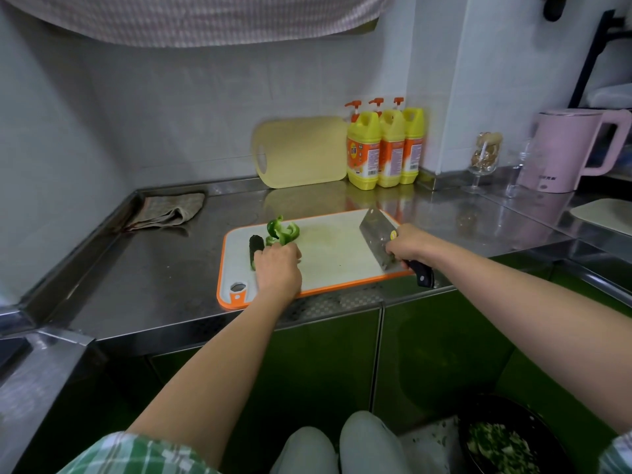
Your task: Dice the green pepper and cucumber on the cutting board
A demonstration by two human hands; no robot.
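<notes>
- Head camera view, looking down at a steel counter [154, 268] where a person works with two bare forearms reaching forward.
- A white cutting board [335, 254] with an orange rim lies flat on the counter near its front edge.
- Curled green pepper pieces [282, 230] sit in a small heap at the board's far left corner.
- A short, dark cucumber [255, 246] lies just left of the pepper, also on the board.
- The left hand [278, 268] rests back-up over the board's left part, with the knuckles at the near edge of the pepper heap and beside the cucumber. Its fingertips are hidden, so I cannot tell whether it holds anything.
- The right hand [408, 246] is wrapped firmly around the black handle of a cleaver [376, 234], whose broad blade stands over the board's right side.
- A crumpled cloth [167, 210] lies at the counter's back left.
- A pale yellow board [301, 152] leans on the tiled wall, beside three yellow pump bottles [386, 148].
- A pink kettle [567, 148] stands far right, with a stemmed glass [484, 155] just to its left.
- A black bowl [506, 439] of chopped green bits sits low at bottom right.
</notes>
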